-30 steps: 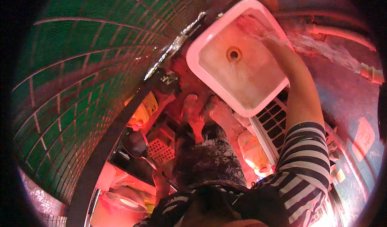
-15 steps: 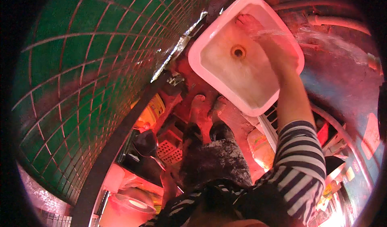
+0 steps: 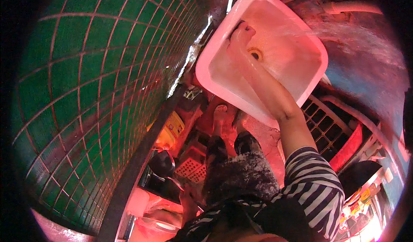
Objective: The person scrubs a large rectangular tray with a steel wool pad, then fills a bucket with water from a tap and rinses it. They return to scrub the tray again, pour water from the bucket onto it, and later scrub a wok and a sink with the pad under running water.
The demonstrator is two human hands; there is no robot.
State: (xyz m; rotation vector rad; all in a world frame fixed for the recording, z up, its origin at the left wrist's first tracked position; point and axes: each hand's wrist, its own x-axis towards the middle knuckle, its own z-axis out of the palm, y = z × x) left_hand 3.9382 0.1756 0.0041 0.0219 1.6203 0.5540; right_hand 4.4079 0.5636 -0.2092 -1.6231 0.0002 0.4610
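A pale sink basin with a wide rounded rim stands ahead of me, tinted pink by the light. Its round drain has a brownish ring. My right hand reaches into the basin, against its left inner wall beyond the drain. The fingers are curled, with a small dark patch under them that I cannot identify. Low at my left side, my left hand is dim and partly hidden. A dark round pan-like thing with a pale rim lies close to it; whether the hand grips it is unclear.
Green wire mesh rises along the left. A red perforated basket and a yellow container sit below it. At right, a slatted rack stands beside the basin. A pipe runs along the far right wall.
My right hand has moved left across the basin, from the far wall to the left inner wall. The view has shifted slightly, showing more of the rack at right.
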